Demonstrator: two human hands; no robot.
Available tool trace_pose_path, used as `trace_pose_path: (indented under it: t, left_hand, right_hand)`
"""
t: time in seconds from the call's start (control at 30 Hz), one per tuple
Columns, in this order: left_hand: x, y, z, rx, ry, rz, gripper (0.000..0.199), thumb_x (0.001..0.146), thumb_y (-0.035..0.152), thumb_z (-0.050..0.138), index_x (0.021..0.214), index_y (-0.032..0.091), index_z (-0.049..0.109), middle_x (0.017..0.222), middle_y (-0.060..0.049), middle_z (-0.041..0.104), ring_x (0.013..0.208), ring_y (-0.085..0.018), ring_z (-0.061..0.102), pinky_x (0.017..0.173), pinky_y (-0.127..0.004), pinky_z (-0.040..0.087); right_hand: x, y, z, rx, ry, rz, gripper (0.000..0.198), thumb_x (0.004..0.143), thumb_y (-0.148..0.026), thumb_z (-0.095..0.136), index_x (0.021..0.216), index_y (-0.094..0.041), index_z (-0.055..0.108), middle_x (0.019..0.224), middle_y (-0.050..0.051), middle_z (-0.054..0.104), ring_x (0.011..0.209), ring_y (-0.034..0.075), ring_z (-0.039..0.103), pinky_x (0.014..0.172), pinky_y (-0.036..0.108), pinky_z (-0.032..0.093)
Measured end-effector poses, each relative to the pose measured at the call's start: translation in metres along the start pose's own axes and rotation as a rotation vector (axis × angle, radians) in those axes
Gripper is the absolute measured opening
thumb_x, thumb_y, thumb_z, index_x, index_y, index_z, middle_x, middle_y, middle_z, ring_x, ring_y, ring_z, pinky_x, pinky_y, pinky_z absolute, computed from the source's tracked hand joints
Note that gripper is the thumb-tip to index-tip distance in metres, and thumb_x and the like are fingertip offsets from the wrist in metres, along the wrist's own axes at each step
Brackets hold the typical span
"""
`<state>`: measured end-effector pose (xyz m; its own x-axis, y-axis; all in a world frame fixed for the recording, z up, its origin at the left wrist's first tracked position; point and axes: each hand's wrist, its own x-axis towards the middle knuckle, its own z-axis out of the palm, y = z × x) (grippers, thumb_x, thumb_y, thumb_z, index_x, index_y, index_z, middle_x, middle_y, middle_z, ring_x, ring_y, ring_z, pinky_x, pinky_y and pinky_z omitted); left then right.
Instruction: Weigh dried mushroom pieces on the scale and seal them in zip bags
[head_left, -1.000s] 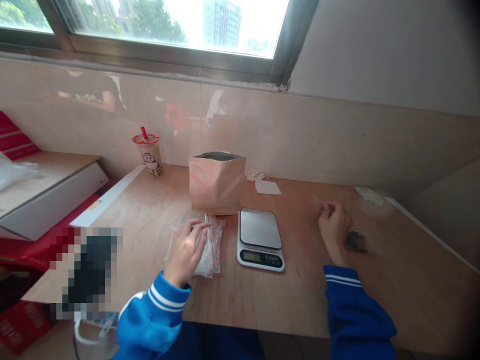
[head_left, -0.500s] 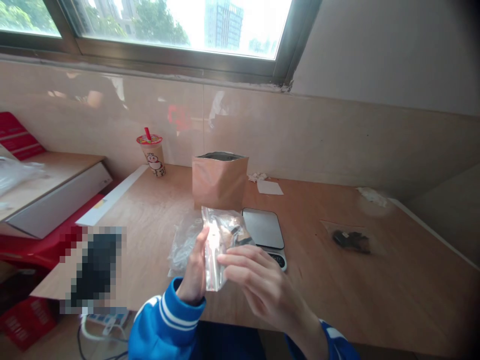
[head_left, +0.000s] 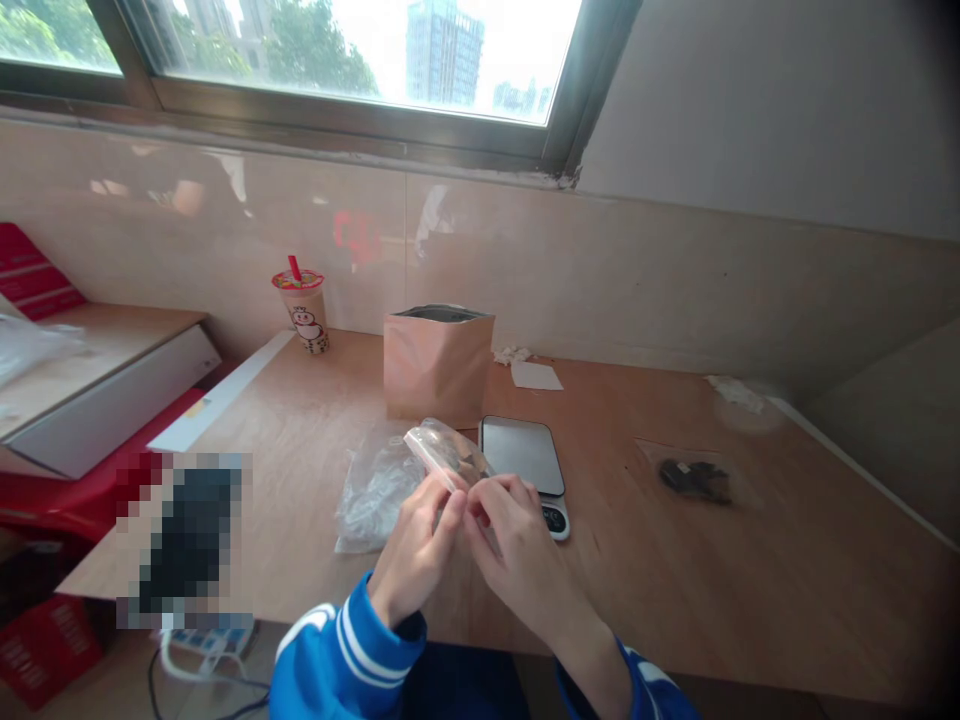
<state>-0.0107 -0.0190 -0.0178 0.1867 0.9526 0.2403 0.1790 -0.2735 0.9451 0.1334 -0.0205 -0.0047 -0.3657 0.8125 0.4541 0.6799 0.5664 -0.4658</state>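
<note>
Both hands pinch the near edge of a small clear plastic bag (head_left: pixel 450 447) with dark and brownish contents that I cannot make out. My left hand (head_left: pixel 416 540) grips the edge between thumb and fingers. Close beside it, my right hand (head_left: pixel 517 550) has its fingers curled on the same edge. Under and left of the held bag lies a crumpled clear plastic bag (head_left: pixel 375 495) of transparent pieces. A kitchen scale (head_left: pixel 523 455) with a silver plate sits just behind my right hand, partly covered by it. Upright behind the hands stands an open brown kraft pouch (head_left: pixel 437 365).
A drink cup with a red straw (head_left: pixel 304 315) stands at the back left. On the right lies a clear bag with black items (head_left: pixel 697 478). A white paper piece (head_left: pixel 536 376) and crumpled tissue (head_left: pixel 512 355) lie near the wall. A blurred dark object (head_left: pixel 191 535) rests at the left edge.
The small bag has tilted from upright to slanting away. My left hand has gone from supporting its side to pinching its edge; my right hand has moved in beside it.
</note>
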Motion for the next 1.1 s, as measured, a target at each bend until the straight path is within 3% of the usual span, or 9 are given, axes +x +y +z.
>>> trace_pose_path:
  t: [0.3,0.63,0.8,0.87,1.0,1.1]
  left_hand:
    - [0.003,-0.001,0.001,0.071,0.096,-0.052,0.031,0.095,0.041,0.040,0.077,0.020,0.054,0.078,-0.003,0.059,0.075,-0.017,0.055,0.074,-0.028,0.044]
    - [0.004,-0.005,0.003,0.019,0.092,-0.050,0.032,0.093,0.043,0.044,0.075,0.019,0.055,0.078,-0.004,0.059,0.074,-0.018,0.055,0.072,-0.029,0.045]
    - [0.005,-0.013,-0.003,-0.080,0.066,-0.126,0.036,0.092,0.046,0.045,0.072,0.018,0.053,0.071,-0.001,0.055,0.069,-0.015,0.051,0.065,-0.026,0.043]
    - [0.005,-0.013,-0.008,-0.042,0.065,-0.110,0.037,0.092,0.046,0.046,0.068,0.018,0.051,0.068,0.000,0.052,0.066,-0.014,0.049,0.063,-0.025,0.041]
    - [0.005,-0.008,-0.022,0.060,0.243,-0.097,0.036,0.091,0.045,0.047,0.067,0.019,0.048,0.065,0.001,0.049,0.063,-0.013,0.048,0.060,-0.023,0.037]
    - [0.006,-0.010,-0.031,0.041,0.248,-0.119,0.040,0.090,0.049,0.049,0.064,0.019,0.047,0.062,0.001,0.048,0.063,-0.013,0.047,0.059,-0.023,0.036]
  right_hand:
    - [0.001,0.006,0.005,0.052,-0.041,0.051,0.029,0.101,-0.021,0.030,0.077,-0.022,0.046,0.073,0.000,0.056,0.075,0.017,0.053,0.075,0.032,0.037]
    - [0.008,0.006,0.015,-0.003,-0.024,0.074,0.025,0.092,-0.020,0.049,0.067,-0.021,0.044,0.063,-0.002,0.054,0.066,0.016,0.052,0.072,0.031,0.035]
    - [0.012,0.003,0.007,0.222,-0.094,0.086,0.029,0.097,-0.026,0.044,0.069,-0.021,0.050,0.065,-0.003,0.056,0.064,0.013,0.050,0.068,0.029,0.037]
    - [0.012,0.011,0.005,0.331,-0.013,0.155,0.032,0.098,-0.033,0.042,0.069,-0.021,0.051,0.064,-0.003,0.054,0.061,0.013,0.048,0.064,0.027,0.038]
    - [0.010,0.037,0.000,0.490,0.424,0.403,0.041,0.094,-0.049,0.043,0.064,-0.023,0.037,0.056,-0.006,0.036,0.051,0.011,0.035,0.049,0.024,0.032]
    - [0.012,0.043,-0.007,0.615,0.453,0.404,0.042,0.092,-0.051,0.047,0.063,-0.023,0.035,0.057,-0.006,0.037,0.052,0.011,0.037,0.049,0.024,0.034]
